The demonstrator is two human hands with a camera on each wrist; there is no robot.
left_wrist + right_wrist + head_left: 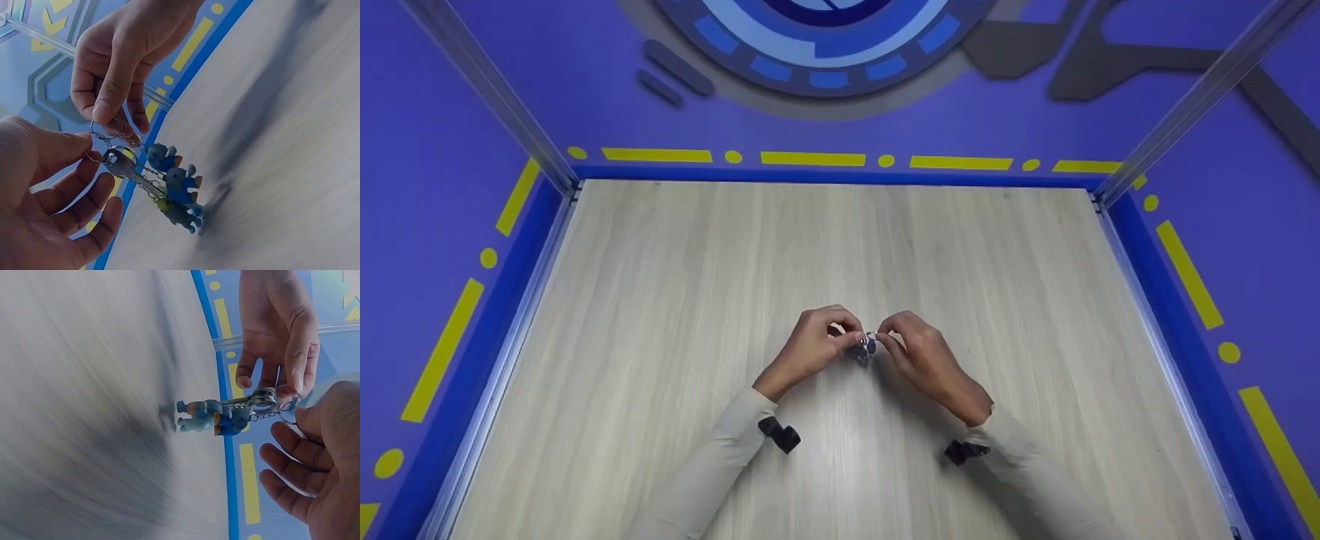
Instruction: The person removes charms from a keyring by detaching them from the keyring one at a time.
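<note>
Both hands meet over the table, holding a bunch of linked key rings between them. My left hand pinches a ring between thumb and forefinger, its other fingers loosely bent. Thumb and forefinger of my right hand pinch another ring linked to it. A metal key hangs from the rings. Several small figurine charms dangle on short chains: a blue one, another blue one with orange parts and a greenish one. They hang close over the tabletop, beside their shadow.
The light wood-grain table extends around the hands. Blue panels with yellow markings enclose it at the back and sides, with metal rails along the side edges. A black wrist camera sits on the left sleeve.
</note>
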